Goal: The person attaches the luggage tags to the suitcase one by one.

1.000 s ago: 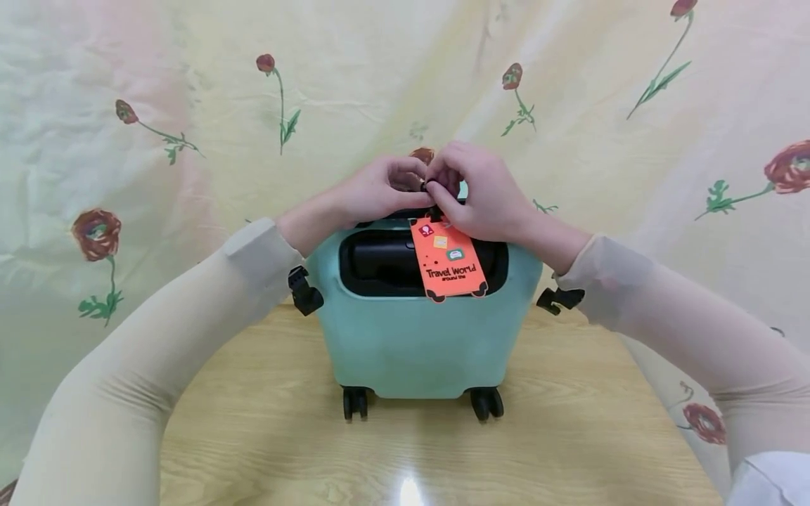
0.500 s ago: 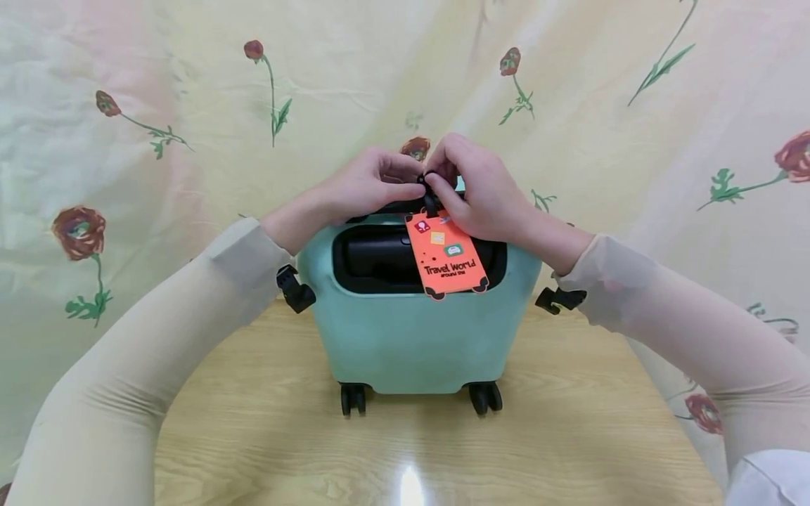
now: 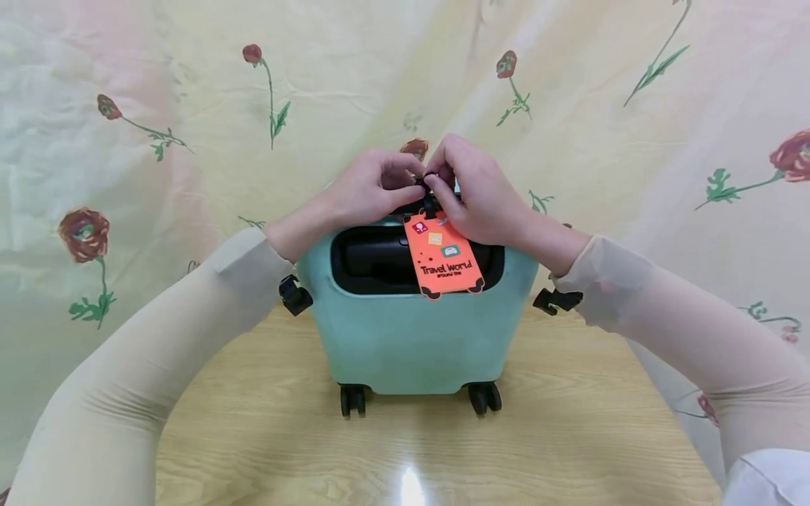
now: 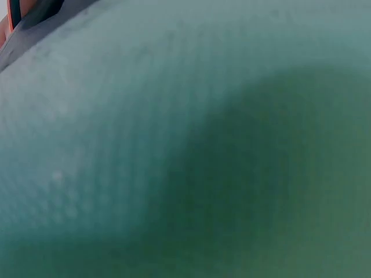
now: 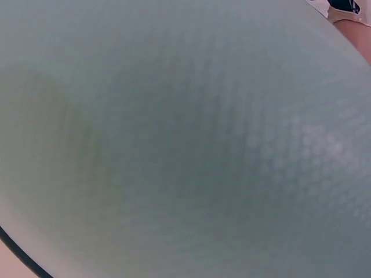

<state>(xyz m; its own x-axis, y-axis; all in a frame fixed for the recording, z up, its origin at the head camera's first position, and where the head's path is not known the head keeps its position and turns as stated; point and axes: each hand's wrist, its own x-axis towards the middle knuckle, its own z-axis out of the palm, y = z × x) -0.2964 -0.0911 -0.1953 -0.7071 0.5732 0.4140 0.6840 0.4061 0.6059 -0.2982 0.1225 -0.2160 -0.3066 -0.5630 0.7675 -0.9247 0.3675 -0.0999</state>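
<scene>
A mint-green suitcase (image 3: 414,344) stands upright on black wheels, and its top panel has a black recess (image 3: 373,260). Over that recess hangs an orange luggage tag (image 3: 446,260) printed "Travel World", on a black strap (image 3: 430,206). My left hand (image 3: 370,186) pinches the strap's upper end between thumb and fingers at the suitcase handle. From the other side my right hand (image 3: 477,186) pinches the same strap, thumb and index fingertips meeting the left ones. Both wrist views are mostly filled by the suitcase's green shell (image 4: 174,145), with the fingers largely hidden.
The suitcase rests on a light wooden table (image 3: 405,450). Behind it hangs a pale cloth (image 3: 342,77) printed with red flowers. Black wrist mounts (image 3: 295,295) sit close to both sides of the suitcase.
The whole scene shifts slightly in the head view. Both hands stay at the strap with only small fingertip movements, and the black strap above the tag shows more than a second ago.
</scene>
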